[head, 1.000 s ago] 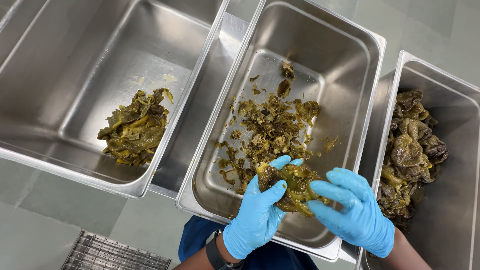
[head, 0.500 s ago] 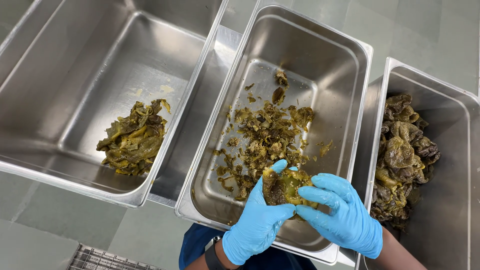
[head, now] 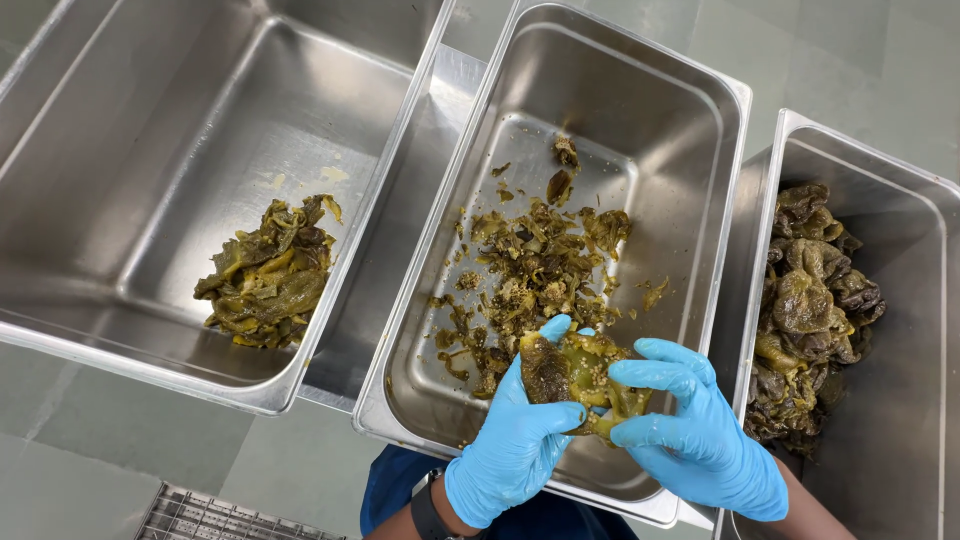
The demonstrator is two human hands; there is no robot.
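Observation:
Both my hands wear blue gloves and hold one roasted green pepper (head: 580, 375) over the near end of the middle steel pan (head: 700, 150). My left hand (head: 515, 450) grips its charred left side with the thumb on top. My right hand (head: 690, 435) pinches its right side, where seeds show inside the split flesh. Below and beyond the pepper, scraps of skin and seeds (head: 540, 270) lie scattered on the pan's floor.
A left steel pan (head: 120, 120) holds a small heap of peeled green peppers (head: 265, 275). A right steel pan (head: 900, 300) holds a pile of dark whole roasted peppers (head: 810, 310). A wire rack (head: 210, 515) shows at the bottom left, on a green floor.
The view has shifted slightly. My hands have turned and spread the pepper, so its seeded inside now shows more between them.

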